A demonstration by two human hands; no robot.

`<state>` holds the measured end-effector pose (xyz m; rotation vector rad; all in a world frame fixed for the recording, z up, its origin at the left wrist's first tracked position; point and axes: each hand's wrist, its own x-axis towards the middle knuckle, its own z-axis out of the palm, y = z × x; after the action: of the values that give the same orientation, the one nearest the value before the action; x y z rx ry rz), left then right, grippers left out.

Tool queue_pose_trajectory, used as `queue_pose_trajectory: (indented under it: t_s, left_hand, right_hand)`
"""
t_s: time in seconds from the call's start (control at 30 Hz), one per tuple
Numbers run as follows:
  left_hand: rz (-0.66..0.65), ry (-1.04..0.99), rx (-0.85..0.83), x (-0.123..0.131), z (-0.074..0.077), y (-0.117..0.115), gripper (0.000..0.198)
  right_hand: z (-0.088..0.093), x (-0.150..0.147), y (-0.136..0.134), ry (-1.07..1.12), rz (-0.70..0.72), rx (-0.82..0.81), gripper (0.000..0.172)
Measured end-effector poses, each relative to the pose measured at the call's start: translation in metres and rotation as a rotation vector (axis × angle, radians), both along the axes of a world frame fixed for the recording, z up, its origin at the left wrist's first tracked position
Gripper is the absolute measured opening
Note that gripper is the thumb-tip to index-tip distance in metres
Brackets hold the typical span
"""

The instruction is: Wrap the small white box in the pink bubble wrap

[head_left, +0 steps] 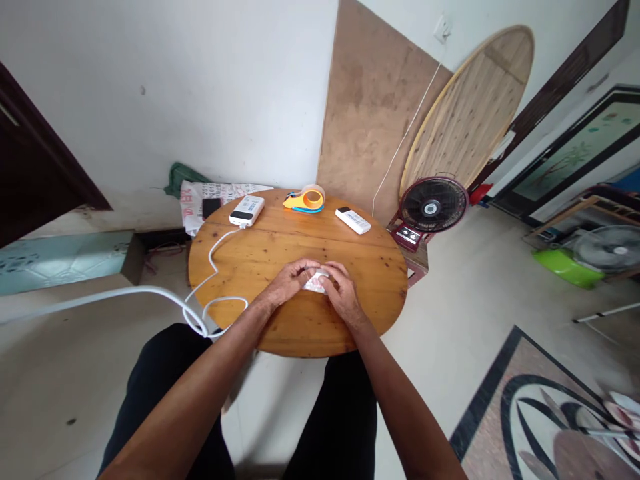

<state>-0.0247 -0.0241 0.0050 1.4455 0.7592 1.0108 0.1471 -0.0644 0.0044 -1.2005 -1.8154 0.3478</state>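
Note:
Between my two hands is a small, flat, whitish piece with reddish marks [315,281], just over the near middle of the round wooden table [280,253]. My left hand [289,280] pinches its left edge, thumb on top. On the other side my right hand [342,288] grips its right edge with the thumb pressed on the face. The fingers behind it are partly hidden, and its exact kind is too small to make out.
A white power bank [247,211] with a cable [214,259] lies at the table's left. An orange tape dispenser [305,199] sits at the back edge, a white remote-like device [353,220] at the right. Beyond stands a fan [433,205].

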Motion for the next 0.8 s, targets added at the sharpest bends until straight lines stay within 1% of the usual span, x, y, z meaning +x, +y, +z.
queue_pose_trajectory:
  t_s: [0.1,0.2,0.4,0.53,0.63,0.8]
  left_hand:
    - [0.007,-0.016,0.001,0.0007,-0.002,0.0011,0.05]
    - [-0.016,-0.046,0.003,0.0008,-0.0032,0.0016,0.049]
    - [-0.012,-0.065,-0.001,0.0015,-0.0033,0.0016,0.045]
    - [-0.017,-0.053,0.041,0.002,-0.0021,0.0015,0.041]
    - [-0.024,-0.062,0.059,0.0022,-0.0018,0.0016,0.04]
    - [-0.005,-0.058,0.035,0.0028,-0.0037,0.0024,0.041]
  right_hand:
    - [0.0025,-0.0019,-0.0025,-0.111,-0.025,0.023,0.033]
    - [0.0033,-0.0034,-0.0037,-0.165,-0.056,0.036,0.036]
    - [0.0053,-0.0032,-0.0051,-0.217,-0.15,0.109,0.034]
    - [0.0051,-0.0024,-0.0049,-0.266,-0.199,0.174,0.03]
    - [0.0037,-0.0025,-0.0045,-0.31,-0.209,0.218,0.029]
    - [0.0037,-0.0038,-0.0063,-0.407,-0.193,0.246,0.03]
